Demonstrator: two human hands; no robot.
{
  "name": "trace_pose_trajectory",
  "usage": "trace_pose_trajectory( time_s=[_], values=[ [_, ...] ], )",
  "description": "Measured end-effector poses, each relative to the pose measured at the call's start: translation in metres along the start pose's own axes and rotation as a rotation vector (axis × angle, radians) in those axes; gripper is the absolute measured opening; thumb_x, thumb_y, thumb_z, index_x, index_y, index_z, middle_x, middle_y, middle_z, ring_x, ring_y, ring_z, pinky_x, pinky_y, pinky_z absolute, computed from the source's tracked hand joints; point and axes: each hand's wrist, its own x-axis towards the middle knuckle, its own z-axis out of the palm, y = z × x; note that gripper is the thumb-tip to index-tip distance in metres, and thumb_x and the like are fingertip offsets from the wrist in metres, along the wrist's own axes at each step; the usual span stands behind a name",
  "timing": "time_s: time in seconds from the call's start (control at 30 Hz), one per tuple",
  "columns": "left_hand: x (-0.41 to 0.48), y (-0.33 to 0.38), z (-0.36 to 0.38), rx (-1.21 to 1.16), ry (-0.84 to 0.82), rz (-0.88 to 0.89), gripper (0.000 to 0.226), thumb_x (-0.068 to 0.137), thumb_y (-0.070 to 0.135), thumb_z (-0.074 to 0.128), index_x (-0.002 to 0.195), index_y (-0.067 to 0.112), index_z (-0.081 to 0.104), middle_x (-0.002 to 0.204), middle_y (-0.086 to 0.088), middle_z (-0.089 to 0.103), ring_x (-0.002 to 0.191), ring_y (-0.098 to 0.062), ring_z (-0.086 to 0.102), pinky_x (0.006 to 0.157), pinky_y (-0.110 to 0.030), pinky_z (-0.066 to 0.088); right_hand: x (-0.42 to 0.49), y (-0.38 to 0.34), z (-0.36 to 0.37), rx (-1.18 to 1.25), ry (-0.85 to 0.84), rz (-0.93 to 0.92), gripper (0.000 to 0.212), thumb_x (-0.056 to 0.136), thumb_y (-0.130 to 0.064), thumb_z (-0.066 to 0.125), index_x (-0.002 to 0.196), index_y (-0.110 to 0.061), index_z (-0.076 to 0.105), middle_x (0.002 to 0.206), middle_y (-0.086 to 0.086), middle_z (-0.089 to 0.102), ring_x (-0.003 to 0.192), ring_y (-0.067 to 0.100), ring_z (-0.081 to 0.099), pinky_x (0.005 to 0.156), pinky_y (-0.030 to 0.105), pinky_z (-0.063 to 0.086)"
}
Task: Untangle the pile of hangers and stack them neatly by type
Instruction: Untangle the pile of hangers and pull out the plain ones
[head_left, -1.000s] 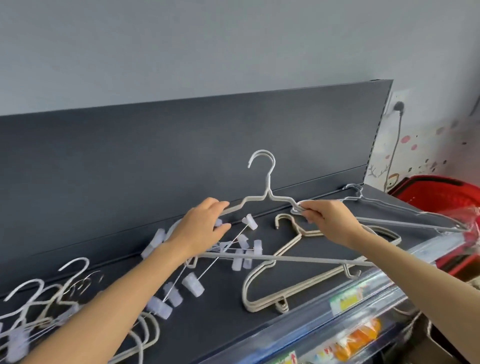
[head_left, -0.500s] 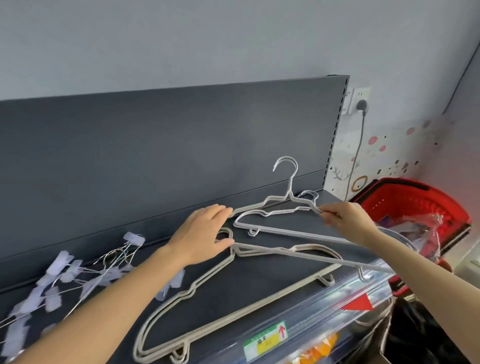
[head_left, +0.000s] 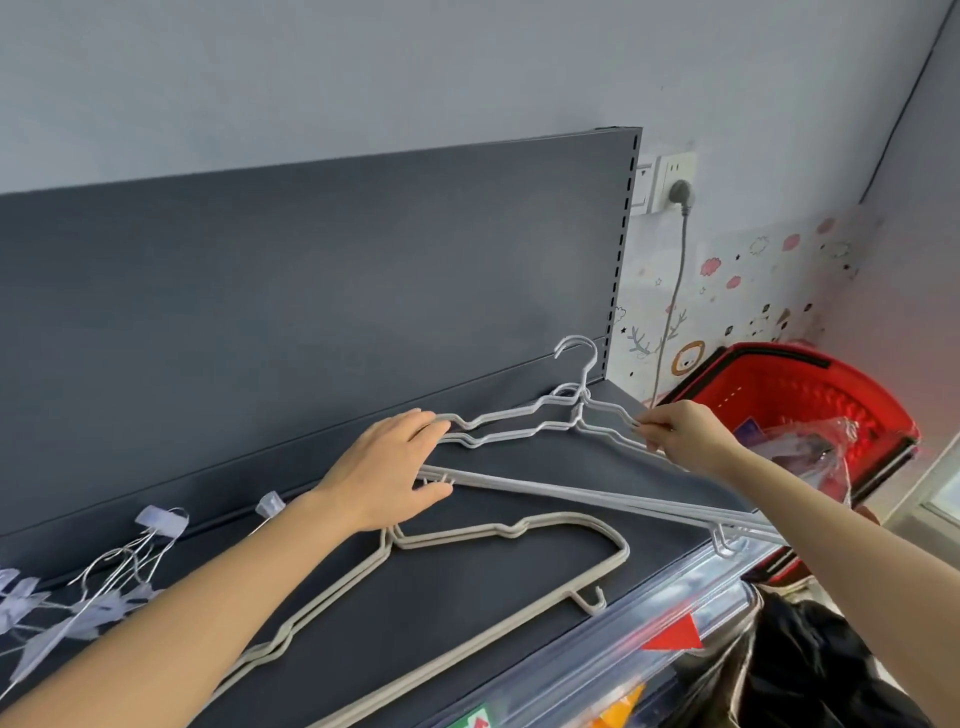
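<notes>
A thin white wire hanger (head_left: 524, 415) is held just above a matching white hanger stack (head_left: 582, 491) at the right end of the dark shelf top (head_left: 467, 613). My right hand (head_left: 680, 434) pinches its right shoulder. My left hand (head_left: 387, 467) holds its left shoulder, fingers curled over the wire. Its hook points up near the back panel. Beige thicker hangers (head_left: 467, 561) lie stacked in front, partly under my left forearm. Clip hangers with pale clips (head_left: 109, 587) lie in a heap at the far left.
A dark upright back panel (head_left: 311, 291) closes the shelf behind. A red shopping basket (head_left: 810, 410) with a clear plastic bag stands to the right. A plugged wall socket (head_left: 675, 189) and cable hang beyond the shelf end. A clear price rail (head_left: 649, 639) edges the front.
Both hands carried the white wire hanger rightward, away from the clip hangers, and lowered it onto the white stack at the shelf's right end. The view swung right.
</notes>
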Motion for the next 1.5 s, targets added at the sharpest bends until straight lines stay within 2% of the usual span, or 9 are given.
trace_pose_trajectory(
  time_s=[0.17,0.43,0.6,0.7,0.83,1.0,1.3,1.4,1.5],
  values=[
    [0.006,-0.006,0.008,0.010,-0.022,-0.019,0.073,0.091,0.051,0.049,0.150,0.020,0.018,0.157,0.004,0.018,0.145,-0.013,0.013,0.116,-0.028,0.014,0.013,0.002,0.009,-0.064,0.024,-0.019,0.020,0.093,-0.021,0.056,0.078,-0.016,0.068,0.070,-0.005,0.067,0.061,0.012,0.059,0.061,0.030,0.047],
    [0.005,-0.013,0.015,0.013,-0.037,-0.064,0.074,0.091,0.052,0.049,0.150,0.022,0.018,0.158,0.002,0.016,0.146,-0.014,0.010,0.117,-0.030,0.013,0.027,0.024,0.035,-0.259,0.065,-0.059,0.025,0.091,-0.021,0.055,0.079,-0.004,0.070,0.078,0.010,0.069,0.078,0.029,0.060,0.069,0.039,0.051],
    [0.001,-0.016,0.016,0.015,-0.041,-0.076,0.073,0.091,0.051,0.049,0.150,0.023,0.016,0.158,0.003,0.014,0.146,-0.013,0.009,0.117,-0.029,0.013,0.027,0.022,0.037,-0.206,0.005,-0.010,0.028,0.093,-0.032,0.055,0.103,-0.011,0.071,0.106,0.007,0.071,0.094,0.025,0.063,0.084,0.036,0.051],
    [-0.004,-0.019,0.017,0.007,-0.039,-0.085,0.074,0.091,0.051,0.050,0.150,0.024,0.016,0.158,0.004,0.014,0.146,-0.013,0.009,0.117,-0.029,0.013,0.021,0.006,0.032,-0.161,0.019,-0.062,0.048,0.092,-0.045,0.053,0.130,-0.016,0.055,0.134,0.006,0.056,0.123,0.025,0.050,0.103,0.038,0.040],
    [-0.013,-0.024,0.013,-0.009,-0.031,-0.104,0.076,0.089,0.054,0.050,0.150,0.024,0.016,0.158,0.004,0.015,0.146,-0.013,0.009,0.117,-0.030,0.013,0.011,-0.030,0.034,-0.161,-0.084,-0.228,0.065,0.091,-0.054,0.048,0.147,-0.028,0.028,0.155,0.003,0.025,0.144,0.021,0.019,0.117,0.040,0.021],
    [-0.032,-0.028,0.009,0.000,-0.021,-0.120,0.078,0.088,0.059,0.048,0.151,0.022,0.016,0.158,0.002,0.016,0.146,-0.014,0.010,0.118,-0.032,0.014,-0.004,-0.071,0.050,-0.244,-0.177,-0.339,0.073,0.088,-0.062,0.041,0.149,-0.033,0.016,0.159,0.002,0.009,0.147,0.020,0.002,0.119,0.042,0.009],
    [-0.119,-0.068,0.007,-0.004,-0.030,-0.289,0.075,0.086,0.062,0.045,0.147,0.022,0.027,0.153,0.004,0.027,0.145,-0.016,0.013,0.117,-0.033,0.016,-0.027,-0.165,0.098,-0.164,-0.278,-0.571,0.057,0.087,-0.042,0.061,0.138,-0.021,0.046,0.144,0.002,0.044,0.134,0.019,0.038,0.110,0.027,0.030],
    [-0.155,-0.083,0.001,-0.030,0.001,-0.345,0.070,0.083,0.060,0.046,0.141,0.023,0.036,0.145,0.004,0.038,0.143,-0.018,0.022,0.113,-0.032,0.021,-0.040,-0.202,0.116,-0.163,-0.316,-0.648,0.055,0.087,-0.041,0.061,0.137,-0.022,0.047,0.142,0.001,0.045,0.133,0.018,0.039,0.108,0.025,0.030],
    [-0.193,-0.102,-0.001,-0.024,-0.014,-0.411,0.075,0.087,0.059,0.047,0.148,0.021,0.025,0.154,0.004,0.026,0.145,-0.016,0.016,0.115,-0.033,0.019,-0.054,-0.238,0.135,-0.204,-0.354,-0.680,0.054,0.088,-0.044,0.058,0.137,-0.025,0.047,0.144,0.000,0.042,0.133,0.016,0.038,0.106,0.024,0.030]
  ],
)
